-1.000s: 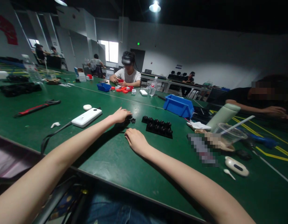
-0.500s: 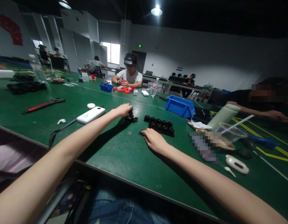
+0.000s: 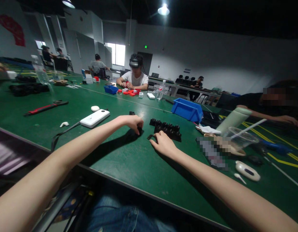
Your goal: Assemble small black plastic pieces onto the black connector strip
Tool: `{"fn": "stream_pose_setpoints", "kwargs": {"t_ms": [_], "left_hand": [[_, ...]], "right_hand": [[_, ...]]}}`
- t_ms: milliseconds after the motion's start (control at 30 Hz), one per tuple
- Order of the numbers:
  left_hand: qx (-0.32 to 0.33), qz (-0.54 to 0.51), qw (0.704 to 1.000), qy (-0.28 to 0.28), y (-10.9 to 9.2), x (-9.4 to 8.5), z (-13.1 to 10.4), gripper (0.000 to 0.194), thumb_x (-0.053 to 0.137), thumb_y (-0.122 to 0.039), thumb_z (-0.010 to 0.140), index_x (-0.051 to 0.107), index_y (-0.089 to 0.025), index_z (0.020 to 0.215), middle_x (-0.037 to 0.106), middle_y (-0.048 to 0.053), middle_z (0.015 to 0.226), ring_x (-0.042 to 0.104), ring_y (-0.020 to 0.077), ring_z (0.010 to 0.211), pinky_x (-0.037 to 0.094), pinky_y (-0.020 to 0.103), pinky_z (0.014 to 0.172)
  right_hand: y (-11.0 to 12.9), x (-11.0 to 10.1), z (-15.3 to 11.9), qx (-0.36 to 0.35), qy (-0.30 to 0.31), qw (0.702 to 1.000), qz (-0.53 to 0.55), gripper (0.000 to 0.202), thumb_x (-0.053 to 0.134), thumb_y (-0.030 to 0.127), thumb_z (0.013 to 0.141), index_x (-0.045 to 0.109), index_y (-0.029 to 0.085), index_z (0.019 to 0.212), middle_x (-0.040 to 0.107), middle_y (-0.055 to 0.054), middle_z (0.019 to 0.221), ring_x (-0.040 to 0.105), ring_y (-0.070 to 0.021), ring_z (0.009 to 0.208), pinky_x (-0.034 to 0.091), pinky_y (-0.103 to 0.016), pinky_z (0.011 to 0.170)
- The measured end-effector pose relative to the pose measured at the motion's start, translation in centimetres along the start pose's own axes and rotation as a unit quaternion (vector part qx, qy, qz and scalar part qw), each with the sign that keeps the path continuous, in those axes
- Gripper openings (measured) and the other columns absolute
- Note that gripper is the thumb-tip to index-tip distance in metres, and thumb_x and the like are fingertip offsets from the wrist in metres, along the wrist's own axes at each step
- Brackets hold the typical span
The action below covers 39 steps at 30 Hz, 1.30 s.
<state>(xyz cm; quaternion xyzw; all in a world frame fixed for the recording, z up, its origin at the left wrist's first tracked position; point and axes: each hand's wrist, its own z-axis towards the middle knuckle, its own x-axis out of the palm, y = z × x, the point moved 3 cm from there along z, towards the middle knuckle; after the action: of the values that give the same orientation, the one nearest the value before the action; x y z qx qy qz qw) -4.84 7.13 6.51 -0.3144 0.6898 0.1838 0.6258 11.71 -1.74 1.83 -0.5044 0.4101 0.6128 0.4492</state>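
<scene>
My left hand [image 3: 135, 123] is over the green table [image 3: 120, 161], its fingers closed round a small black part [image 3: 139, 130]. Just behind it lies another small black piece [image 3: 132, 113]. My right hand [image 3: 164, 143] rests on the table, with thumb and fingers pinching a small dark piece [image 3: 150, 137] at its left side. Right behind my right hand stands a block of black knobbed parts [image 3: 167, 127] in rows, partly hidden by the fingers.
A white power bank [image 3: 95, 118] and red-handled pliers [image 3: 44, 108] lie left. Rightward are a blue bin [image 3: 187, 110], a green bottle [image 3: 235, 120], a plastic cup [image 3: 243, 138] and an earbud case [image 3: 247, 171]. A person [image 3: 135, 75] sits opposite.
My left hand has moved slightly right and toward me with a black part, leaving a small black piece behind it. The fingers of my right hand have shifted slightly nearer the black block.
</scene>
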Motion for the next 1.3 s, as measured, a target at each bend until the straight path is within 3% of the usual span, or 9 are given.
{"fn": "stream_pose_setpoints", "kwargs": {"t_ms": [167, 267, 333, 467, 567, 833, 1067, 1233, 1300], "left_hand": [[0.002, -0.071, 0.992, -0.104, 2.7, -0.4, 0.8, 0.059, 0.073, -0.049, 0.061, 0.061, -0.020, 0.111, 0.066, 0.004, 0.104, 0.061, 0.0162, 0.086, 0.044, 0.020, 0.070], [-0.117, -0.078, 0.964, -0.225, 6.4, -1.6, 1.0, 0.040, 0.055, -0.042, 0.080, 0.062, -0.018, 0.111, 0.066, 0.007, 0.101, 0.062, 0.0189, 0.089, 0.045, 0.025, 0.078], [-0.210, -0.018, 0.937, -0.277, 8.5, -1.9, 1.3, 0.040, 0.053, -0.026, 0.079, 0.060, -0.017, 0.117, 0.063, 0.012, 0.108, 0.059, 0.0238, 0.100, 0.044, 0.031, 0.086], [-0.269, 0.009, 0.936, -0.226, 10.0, -0.5, 3.0, 0.064, 0.059, -0.023, 0.073, 0.046, -0.023, 0.135, 0.050, 0.016, 0.132, 0.054, 0.0317, 0.113, 0.045, 0.039, 0.089], [-0.235, -0.017, 0.960, -0.152, 9.5, 1.0, 4.4, 0.051, 0.061, -0.024, 0.072, 0.058, -0.023, 0.124, 0.059, 0.011, 0.125, 0.056, 0.0272, 0.112, 0.045, 0.033, 0.092], [-0.262, -0.028, 0.949, -0.171, 9.2, 0.7, 5.0, 0.048, 0.059, -0.014, 0.068, 0.062, -0.020, 0.116, 0.064, 0.013, 0.116, 0.061, 0.0278, 0.106, 0.048, 0.034, 0.087], [-0.184, -0.088, 0.902, -0.382, 6.0, -2.3, 3.8, 0.050, 0.063, -0.024, 0.064, 0.054, -0.013, 0.112, 0.063, 0.013, 0.106, 0.060, 0.0254, 0.099, 0.048, 0.033, 0.086], [-0.038, -0.095, 0.872, -0.479, 1.1, -1.1, 1.4, 0.033, 0.059, -0.022, 0.070, 0.057, -0.013, 0.102, 0.060, 0.009, 0.098, 0.058, 0.0195, 0.091, 0.047, 0.031, 0.082], [0.038, -0.042, 0.884, -0.464, -0.8, 0.0, 0.8, 0.033, 0.057, -0.021, 0.072, 0.057, -0.014, 0.104, 0.060, 0.009, 0.102, 0.057, 0.0198, 0.095, 0.045, 0.031, 0.084]], "right_hand": [[-0.6, -0.1, 0.0, 0.014, -0.004, 0.999, 0.046, 0.037, 0.050, 0.043, 0.084, 0.061, 0.014, 0.104, 0.058, -0.012, 0.103, 0.058, -0.0228, 0.097, 0.043, -0.031, 0.083], [-1.1, -0.5, -0.2, 0.024, -0.014, 0.997, 0.075, 0.034, 0.056, 0.042, 0.080, 0.062, 0.016, 0.099, 0.061, -0.009, 0.098, 0.059, -0.0199, 0.090, 0.043, -0.029, 0.079], [-1.3, -0.8, -0.3, 0.027, -0.023, 0.996, 0.087, 0.032, 0.057, 0.041, 0.078, 0.063, 0.016, 0.097, 0.062, -0.009, 0.096, 0.060, -0.0194, 0.088, 0.043, -0.029, 0.078], [-1.1, -0.9, -0.2, 0.024, -0.042, 0.991, 0.123, 0.035, 0.057, 0.039, 0.077, 0.060, 0.014, 0.102, 0.063, -0.009, 0.096, 0.059, -0.0187, 0.086, 0.043, -0.029, 0.077], [-0.6, -0.8, -0.2, 0.018, -0.043, 0.988, 0.148, 0.045, 0.057, 0.035, 0.077, 0.053, 0.013, 0.115, 0.063, -0.009, 0.095, 0.058, -0.0175, 0.082, 0.043, -0.029, 0.076], [-0.3, -0.6, -0.5, 0.009, -0.036, 0.988, 0.150, 0.034, 0.056, 0.035, 0.078, 0.063, 0.014, 0.103, 0.063, -0.010, 0.095, 0.058, -0.0179, 0.083, 0.043, -0.029, 0.077], [-0.8, 0.1, -0.3, 0.029, -0.052, 0.987, 0.147, 0.038, 0.057, 0.040, 0.077, 0.065, 0.014, 0.104, 0.064, -0.009, 0.095, 0.059, -0.0186, 0.084, 0.043, -0.029, 0.078], [-1.3, 0.3, -0.2, 0.059, -0.064, 0.984, 0.154, 0.040, 0.058, 0.042, 0.076, 0.066, 0.015, 0.103, 0.065, -0.009, 0.096, 0.059, -0.0182, 0.084, 0.044, -0.029, 0.077], [-1.3, 0.1, -0.1, 0.067, -0.053, 0.984, 0.155, 0.038, 0.059, 0.041, 0.076, 0.066, 0.014, 0.102, 0.065, -0.009, 0.096, 0.060, -0.0181, 0.085, 0.044, -0.028, 0.077]]}}
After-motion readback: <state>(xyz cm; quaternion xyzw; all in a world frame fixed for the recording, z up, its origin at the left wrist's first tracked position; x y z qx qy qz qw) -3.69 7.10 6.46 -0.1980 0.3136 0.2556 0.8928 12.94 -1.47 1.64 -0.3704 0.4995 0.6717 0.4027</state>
